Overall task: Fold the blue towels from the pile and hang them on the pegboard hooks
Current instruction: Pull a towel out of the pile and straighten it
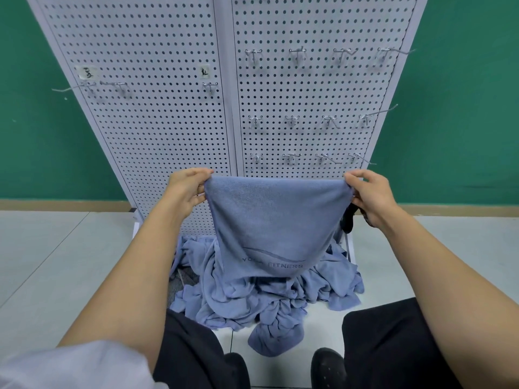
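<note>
A blue towel (276,220) is being held up in front of the pegboard (224,94), stretched by its top edge so that it is hanging flat and its width can be judged for folding. The left hand (186,192) is pinching the left top corner, thumb and fingers closed on the cloth, and the right hand (370,193) is gripping the opposite corner in the same way; the two are being kept well apart so the top edge is being pulled nearly straight. The lower end, with its printed lettering, is being let down onto the pile (261,293) of crumpled blue towels lying on the floor (56,262) at the foot of the board, between the person's knees. The wire hooks (295,119) on the board are standing bare, no towel being carried by any of them, so the hanging is judged to be not yet begun. Something dark (349,217) is showing just under the right hand; what it is cannot be told.
</note>
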